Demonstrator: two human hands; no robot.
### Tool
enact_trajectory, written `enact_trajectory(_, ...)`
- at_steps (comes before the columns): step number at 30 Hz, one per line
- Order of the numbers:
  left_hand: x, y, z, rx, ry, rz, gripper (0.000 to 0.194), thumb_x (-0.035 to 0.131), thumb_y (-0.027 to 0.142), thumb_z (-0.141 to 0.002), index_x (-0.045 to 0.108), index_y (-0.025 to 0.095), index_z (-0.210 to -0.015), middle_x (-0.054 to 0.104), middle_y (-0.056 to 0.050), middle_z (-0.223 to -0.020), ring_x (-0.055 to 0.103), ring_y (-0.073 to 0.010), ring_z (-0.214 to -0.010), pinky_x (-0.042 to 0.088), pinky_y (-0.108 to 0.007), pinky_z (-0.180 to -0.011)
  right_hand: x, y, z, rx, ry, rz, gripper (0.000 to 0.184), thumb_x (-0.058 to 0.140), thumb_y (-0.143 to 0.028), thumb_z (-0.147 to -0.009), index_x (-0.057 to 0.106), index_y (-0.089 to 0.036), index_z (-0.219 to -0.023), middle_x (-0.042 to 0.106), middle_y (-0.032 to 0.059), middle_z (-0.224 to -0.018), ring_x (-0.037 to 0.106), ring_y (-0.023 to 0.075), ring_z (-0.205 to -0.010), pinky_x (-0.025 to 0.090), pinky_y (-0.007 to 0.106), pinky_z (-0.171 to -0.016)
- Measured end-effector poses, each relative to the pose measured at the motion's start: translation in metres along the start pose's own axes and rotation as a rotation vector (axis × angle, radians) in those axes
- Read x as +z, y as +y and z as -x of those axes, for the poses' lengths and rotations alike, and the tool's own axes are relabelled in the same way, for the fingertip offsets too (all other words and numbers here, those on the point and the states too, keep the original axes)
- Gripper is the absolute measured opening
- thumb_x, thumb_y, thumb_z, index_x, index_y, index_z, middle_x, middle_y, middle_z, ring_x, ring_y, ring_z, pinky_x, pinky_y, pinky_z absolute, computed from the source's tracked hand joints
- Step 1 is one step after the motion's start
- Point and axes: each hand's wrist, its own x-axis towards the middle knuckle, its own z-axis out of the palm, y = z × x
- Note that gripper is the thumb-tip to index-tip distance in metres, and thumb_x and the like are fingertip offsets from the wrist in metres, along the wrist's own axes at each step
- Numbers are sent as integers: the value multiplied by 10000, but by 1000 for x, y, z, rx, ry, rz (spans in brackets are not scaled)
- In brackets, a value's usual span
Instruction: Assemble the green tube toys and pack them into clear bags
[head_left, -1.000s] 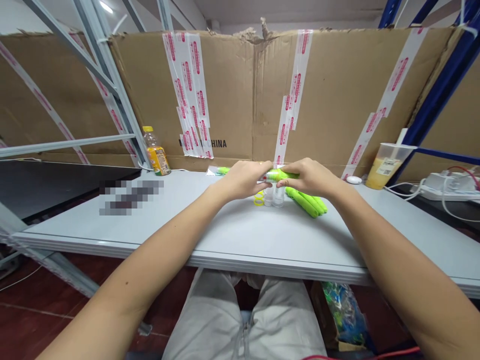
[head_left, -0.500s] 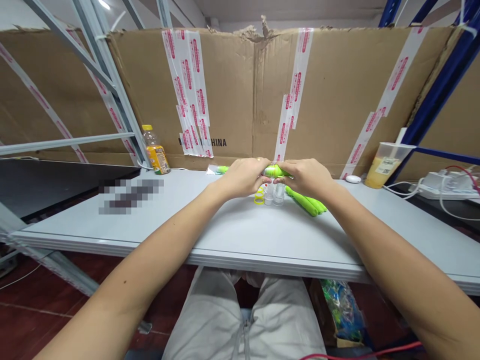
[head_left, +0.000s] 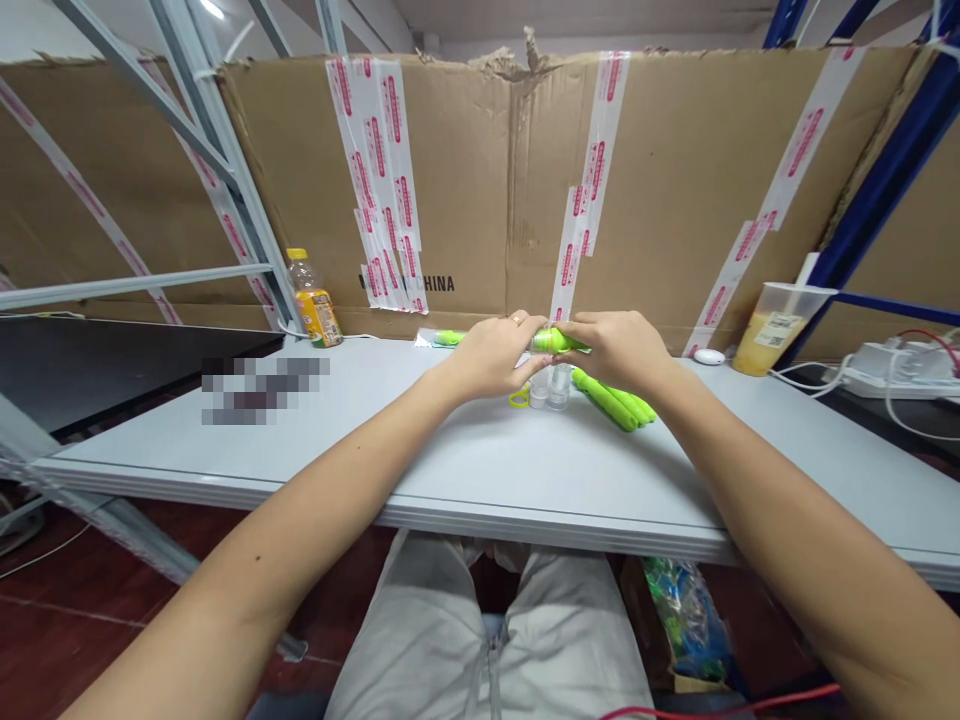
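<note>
One green tube [head_left: 553,341] is held up between two hands, above the far part of the counter [head_left: 465,460]. Both grips are closed in — the left hand [head_left: 496,356] pinches the tube's left end, the right hand [head_left: 616,348] its right end. On the counter just below stand two clear cups [head_left: 559,390], with at least one yellow ring [head_left: 519,399] beside them. Near the right hand lie at least two green sticks [head_left: 611,402]; they overlap, so the exact count is unclear. Behind the left hand is one clear packet [head_left: 448,338] with something green inside.

Both forearms reach forward from the lower corners and converge — backs of the hands up, fingers pointing inward at each other, thumbs underneath.
</note>
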Motion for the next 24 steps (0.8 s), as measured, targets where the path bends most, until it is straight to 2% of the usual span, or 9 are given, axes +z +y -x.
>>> enact_trajectory(4,-2,5,0,-109,-105,89,386,442,393,-983,517,182,-1297,695,-101,-1171,663,-279,-1011,449,-380,-776,4,-1,0,-67,18,122,360,576,-439,-941,679,-251,-1232,738,60,-989,649,223,-871,281,306,-578)
enact_trajectory(8,-4,6,-3,-122,-101,72,287,519,330,-955,563,163,-1185,717,-94,-1077,663,-270,-991,436,-368,-801,4,-4,0,-64,3,122,369,543,-428,-964,649,-253,-1271,749,45,-1088,673,226,-892,314,314,-587)
enact_trajectory(11,-4,6,-4,-66,-70,29,231,534,289,-952,578,147,-1129,717,-95,-1050,656,-258,-991,404,-369,-839,1,-5,0,-42,-33,111,355,562,-454,-950,668,-254,-1224,754,43,-1086,678,231,-841,325,315,-591)
enact_trajectory(18,6,5,-6,52,43,-143,236,548,277,-942,576,121,-1117,695,-127,-1021,626,-281,-994,355,-384,-817,-1,2,1,29,-82,-77,326,603,-486,-917,704,-281,-1148,760,57,-1039,675,248,-887,357,305,-634)
enact_trajectory(24,6,-1,-6,53,129,-124,298,557,330,-934,566,141,-1164,678,-131,-1073,595,-287,-996,374,-401,-837,1,2,1,15,24,-79,365,626,-417,-906,665,-284,-1244,741,53,-1023,651,224,-854,352,296,-641)
